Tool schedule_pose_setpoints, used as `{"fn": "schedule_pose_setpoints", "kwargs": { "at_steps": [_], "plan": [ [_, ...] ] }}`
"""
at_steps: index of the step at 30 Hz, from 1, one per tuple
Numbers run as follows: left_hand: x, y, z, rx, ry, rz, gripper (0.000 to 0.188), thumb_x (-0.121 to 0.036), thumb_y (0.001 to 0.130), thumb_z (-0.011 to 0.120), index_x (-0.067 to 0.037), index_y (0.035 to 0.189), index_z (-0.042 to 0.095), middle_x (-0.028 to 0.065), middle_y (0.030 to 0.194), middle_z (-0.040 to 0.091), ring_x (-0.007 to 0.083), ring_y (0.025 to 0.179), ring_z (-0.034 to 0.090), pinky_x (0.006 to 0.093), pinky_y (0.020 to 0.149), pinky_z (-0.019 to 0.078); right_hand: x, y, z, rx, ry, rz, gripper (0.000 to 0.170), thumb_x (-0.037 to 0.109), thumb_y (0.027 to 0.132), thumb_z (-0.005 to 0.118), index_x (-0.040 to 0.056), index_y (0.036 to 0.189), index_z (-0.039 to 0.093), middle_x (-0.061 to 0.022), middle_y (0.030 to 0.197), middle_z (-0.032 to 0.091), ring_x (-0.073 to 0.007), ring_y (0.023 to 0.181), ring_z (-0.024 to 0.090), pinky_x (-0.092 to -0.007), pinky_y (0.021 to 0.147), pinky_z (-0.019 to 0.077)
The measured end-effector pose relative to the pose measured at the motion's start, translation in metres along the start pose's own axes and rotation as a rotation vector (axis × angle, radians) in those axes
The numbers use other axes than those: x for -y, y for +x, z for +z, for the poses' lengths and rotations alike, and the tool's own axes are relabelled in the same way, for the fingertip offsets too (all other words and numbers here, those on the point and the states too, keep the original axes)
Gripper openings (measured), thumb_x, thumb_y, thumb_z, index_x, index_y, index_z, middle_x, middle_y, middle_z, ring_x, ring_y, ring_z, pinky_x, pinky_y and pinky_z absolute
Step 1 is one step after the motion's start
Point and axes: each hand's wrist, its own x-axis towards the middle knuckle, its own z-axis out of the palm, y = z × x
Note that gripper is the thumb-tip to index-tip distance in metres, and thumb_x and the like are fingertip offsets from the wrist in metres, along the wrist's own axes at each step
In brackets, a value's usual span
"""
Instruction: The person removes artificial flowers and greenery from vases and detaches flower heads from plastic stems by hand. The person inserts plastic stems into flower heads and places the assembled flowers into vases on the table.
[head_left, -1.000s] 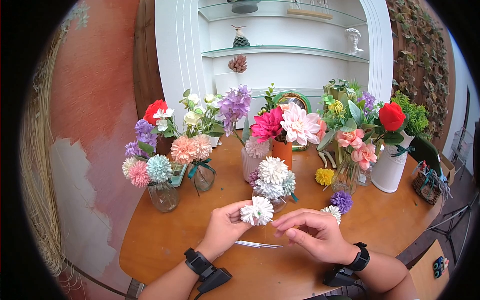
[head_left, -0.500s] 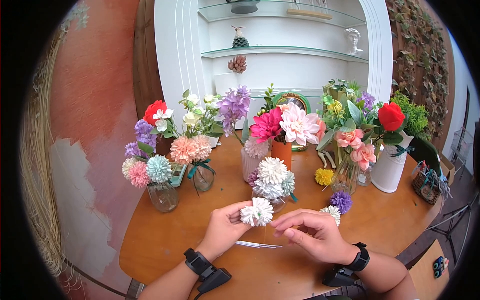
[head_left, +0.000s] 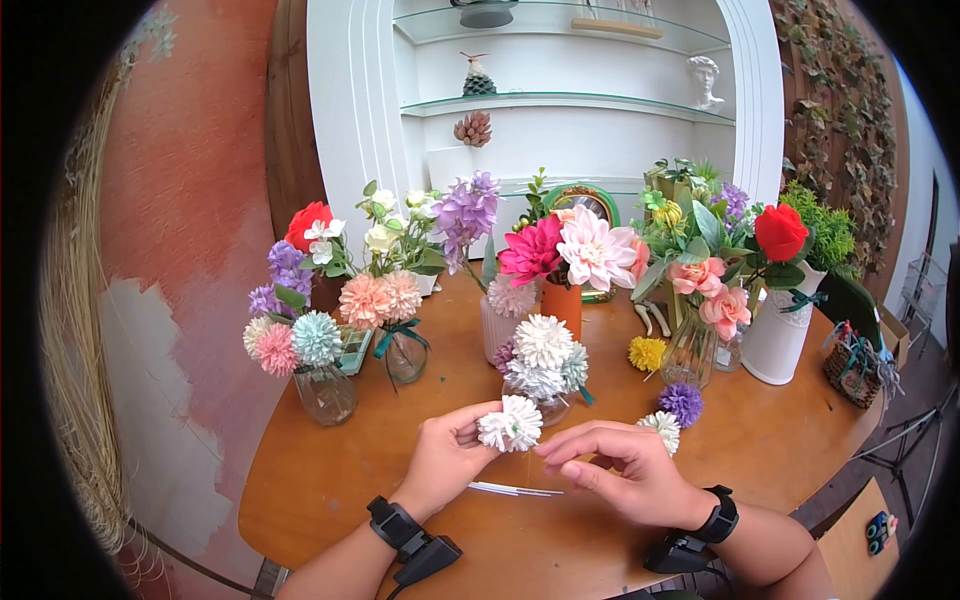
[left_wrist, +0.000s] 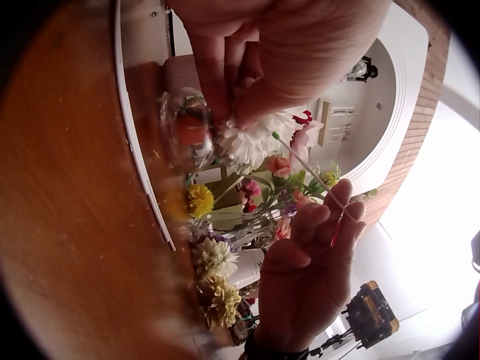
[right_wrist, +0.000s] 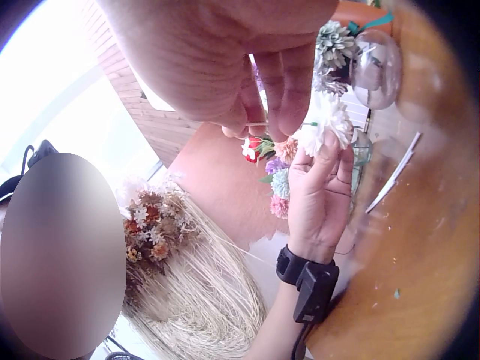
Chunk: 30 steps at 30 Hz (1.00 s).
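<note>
In the head view a white pompom flower [head_left: 510, 424] is pinched by my left hand [head_left: 448, 454] above the front of the table. My right hand [head_left: 632, 474] is just to its right, fingers bent. The left wrist view has the white flower [left_wrist: 255, 141] with its green centre facing the right hand [left_wrist: 311, 262], whose fingertips pinch a thin pale stem [left_wrist: 309, 168] that reaches to that centre. In the right wrist view the left hand [right_wrist: 321, 199] holds the flower by its petals. Behind it stands a glass vase with white and pale blue pompoms [head_left: 545, 343].
White sticks [head_left: 515, 489] lie on the wooden table [head_left: 330, 480] below the hands. Loose purple [head_left: 681, 404], white [head_left: 662, 430] and yellow [head_left: 646, 353] pompoms lie at the right, near pliers [head_left: 653, 319]. Several flower vases line the back, with a white pitcher [head_left: 780, 335] and basket [head_left: 852, 372] at right.
The head view has shifted very slightly. Both hands keep nearly the same pose around the white flower, with no clear movement between them.
</note>
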Motion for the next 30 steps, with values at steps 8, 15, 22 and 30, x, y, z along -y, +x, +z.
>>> {"fn": "schedule_pose_setpoints", "kwargs": {
  "at_steps": [8,15,22,30],
  "plan": [
    [-0.0019,-0.0006,0.0009,-0.004,0.016,0.003,0.044,0.006,0.086,0.067,0.009,0.128,0.054,0.015,0.118,0.066,0.0164,0.105,0.065,0.0288,0.093,0.0526,0.0015,0.0008,-0.0003,0.007,-0.041,-0.015,0.017,0.009,0.093,0.064,0.0026,0.109,0.068,-0.0089,0.112,0.07,-0.0152,0.095,0.068,-0.0256,0.073,0.0551],
    [-0.0002,-0.0007,0.0005,-0.019,0.04,0.004,0.045,0.006,0.086,0.068,0.009,0.128,0.054,0.0153,0.118,0.066,0.0166,0.105,0.065,0.029,0.092,0.0528,-0.0008,0.0004,0.0004,0.006,-0.035,0.002,0.017,0.009,0.093,0.064,0.0027,0.108,0.068,-0.0088,0.112,0.07,-0.0149,0.095,0.068,-0.0255,0.072,0.0553],
    [0.0003,-0.0006,0.0002,-0.019,0.027,0.007,0.045,0.006,0.086,0.068,0.009,0.128,0.054,0.0156,0.118,0.066,0.0168,0.105,0.065,0.0293,0.092,0.0531,-0.0003,0.0006,-0.0003,0.013,-0.045,0.009,0.017,0.009,0.093,0.064,0.0027,0.108,0.068,-0.0087,0.113,0.07,-0.0156,0.096,0.068,-0.0264,0.073,0.0552],
    [-0.0003,-0.0001,0.0002,-0.018,0.026,0.032,0.044,0.005,0.086,0.069,0.009,0.128,0.055,0.015,0.118,0.067,0.0163,0.105,0.065,0.0289,0.093,0.0529,0.0002,0.0009,-0.0002,0.024,-0.059,0.016,0.017,0.009,0.093,0.064,0.0035,0.109,0.069,-0.0085,0.114,0.07,-0.0157,0.097,0.068,-0.0261,0.074,0.0548]
  ]
}}
